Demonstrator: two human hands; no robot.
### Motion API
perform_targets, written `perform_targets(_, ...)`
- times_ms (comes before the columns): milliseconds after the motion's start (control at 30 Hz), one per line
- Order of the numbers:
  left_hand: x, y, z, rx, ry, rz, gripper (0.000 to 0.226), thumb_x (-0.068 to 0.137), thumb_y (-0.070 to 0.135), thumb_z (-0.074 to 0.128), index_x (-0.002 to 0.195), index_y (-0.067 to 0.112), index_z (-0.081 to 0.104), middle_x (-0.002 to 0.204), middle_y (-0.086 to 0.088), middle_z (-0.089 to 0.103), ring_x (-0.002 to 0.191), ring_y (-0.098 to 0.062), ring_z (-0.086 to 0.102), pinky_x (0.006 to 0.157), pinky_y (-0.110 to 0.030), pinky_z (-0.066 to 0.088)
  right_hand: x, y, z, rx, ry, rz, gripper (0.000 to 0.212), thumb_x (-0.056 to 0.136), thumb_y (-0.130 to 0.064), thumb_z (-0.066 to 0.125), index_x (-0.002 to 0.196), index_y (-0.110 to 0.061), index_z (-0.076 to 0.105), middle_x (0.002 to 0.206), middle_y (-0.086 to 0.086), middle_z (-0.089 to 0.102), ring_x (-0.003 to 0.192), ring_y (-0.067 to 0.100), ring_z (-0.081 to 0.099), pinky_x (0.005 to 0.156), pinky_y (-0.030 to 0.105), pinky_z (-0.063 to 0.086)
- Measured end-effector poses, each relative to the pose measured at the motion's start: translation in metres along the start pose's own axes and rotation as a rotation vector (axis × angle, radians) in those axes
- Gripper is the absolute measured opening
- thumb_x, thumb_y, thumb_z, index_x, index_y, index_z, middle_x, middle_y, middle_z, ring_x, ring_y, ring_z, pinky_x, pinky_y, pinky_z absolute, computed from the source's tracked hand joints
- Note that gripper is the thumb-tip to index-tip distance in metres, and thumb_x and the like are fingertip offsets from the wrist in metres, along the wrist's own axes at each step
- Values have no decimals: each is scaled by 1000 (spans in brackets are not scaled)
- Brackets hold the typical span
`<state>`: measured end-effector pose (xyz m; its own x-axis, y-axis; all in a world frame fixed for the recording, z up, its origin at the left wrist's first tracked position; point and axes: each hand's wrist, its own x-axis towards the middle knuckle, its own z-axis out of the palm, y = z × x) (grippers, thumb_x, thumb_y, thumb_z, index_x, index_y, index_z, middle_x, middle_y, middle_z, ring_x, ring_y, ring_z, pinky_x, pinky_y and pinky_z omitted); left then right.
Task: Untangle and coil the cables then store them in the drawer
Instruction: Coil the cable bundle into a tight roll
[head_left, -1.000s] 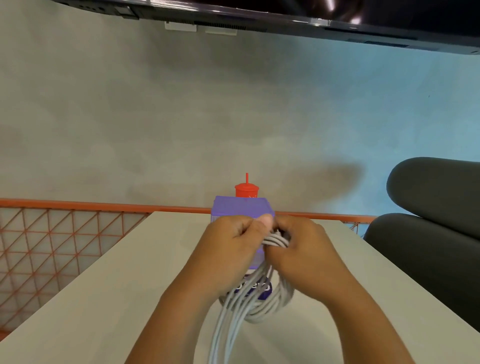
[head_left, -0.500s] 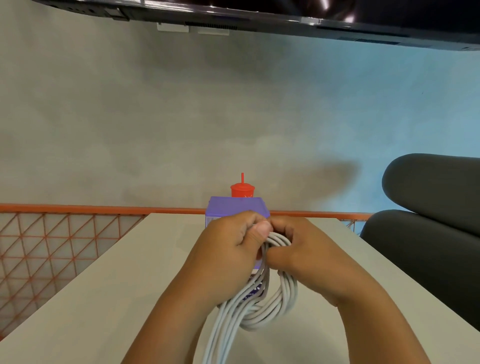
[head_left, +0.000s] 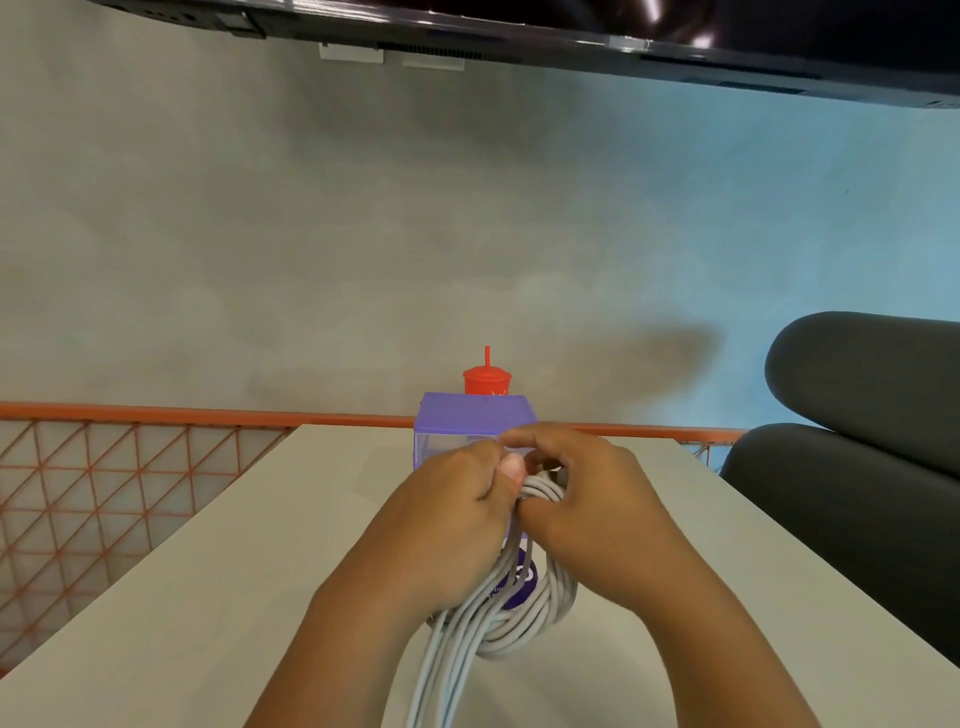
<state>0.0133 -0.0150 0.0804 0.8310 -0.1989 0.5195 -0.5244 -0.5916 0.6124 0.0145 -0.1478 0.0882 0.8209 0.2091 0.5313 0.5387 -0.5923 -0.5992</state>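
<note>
No text can be read; white lettering on the purple label (head_left: 522, 597) lies half-hidden behind the cables (head_left: 519, 631).

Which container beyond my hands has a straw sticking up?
The red cup, standing behind the purple box; the box has a flat top and no straw.

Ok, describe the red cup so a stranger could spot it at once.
Follow the pale table to its far end, where a purple-lidded clear box stands. Just behind it rises the red cup, the only lidded cup there, its thin straw pointing straight up.
</note>
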Motion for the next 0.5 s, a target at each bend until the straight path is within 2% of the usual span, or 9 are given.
perform_targets(133,1,-1,0,-56,7,-8,18,97,36,33,81,29,38,67,8,47,59,-8,43,60,-28,36,1,4,-7,66,-130,-16,28,77,-6,58,93,-25,70,85,-4,71,79,12,65,72,29,52)
perform_targets(167,1,-1,1,-76,22,-7,16,96,38,33,84,30,38,68,8,48,59,-8,44,61,-28,38,1,5,-8,85,-143,-16,24,78,-7,59,91,-23,71,84,-3,71,79,14,65,72,31,51)
perform_targets(267,2,2,3,-211,40,-30,9,92,43,38,100,38,37,75,10,53,68,-4,53,70,-26,43,2,10,-8,125,-70,-3,16,80,-12,61,87,-22,71,78,-3,70,73,13,63,62,20,47)
perform_targets(367,4,3,4,-298,50,-89,43,87,40,55,118,46,26,95,16,50,87,3,55,82,-23,43,6,17,-6,132,115,56,13,80,-12,61,82,-22,69,72,-5,68,66,7,61,55,14,43)
perform_targets(433,5,3,2,-248,71,-179,58,81,39,64,120,46,21,106,14,45,98,-3,54,80,-22,44,9,24,-7,114,280,96,19,79,-9,60,80,-27,65,68,-11,64,64,0,57,52,9,41)
perform_targets(500,3,3,2,-151,-5,-273,57,81,38,66,117,44,22,99,17,47,90,-3,55,67,-16,42,9,27,-10,110,382,102,23,82,-9,59,81,-32,60,70,-16,61,64,0,56,53,8,40)
